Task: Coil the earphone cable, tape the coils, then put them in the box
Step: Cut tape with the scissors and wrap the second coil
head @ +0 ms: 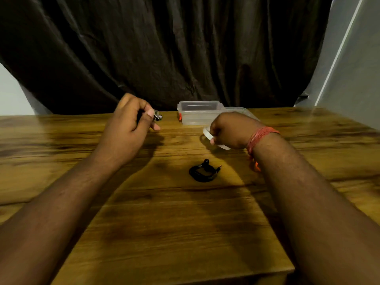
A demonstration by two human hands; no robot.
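While both hands are raised over the worktop (164,223), the coiled earphone cable (203,171) lies unheld between the forearms, nearer the right one, well short of the box (198,113).

Item 1, earphone cable: black, wound into a small, loose bundle; one earbud pokes up at the top and a short end sticks out to the right. No tape is visible on it.

Item 2, tape roll (213,139): pale, translucent ring, pinched in the curled fingers of the right hand (230,130).

Item 3, left hand (131,120): fingers curled round a small tool (157,117) with a metallic tip, likely scissors; the blur leaves it uncertain.

Item 4, box: clear plastic, open, orange clasp on its left side, lid (240,111) lying just beside it at the right, at the far edge of the worktop.

Risks, as judged: the untaped bundle may spring loose, since nothing holds it. With both hands occupied, pulling tape free will be awkward; the strip may fold onto itself or stick to the fingers. A careless cut near the bundle could nick the wire.
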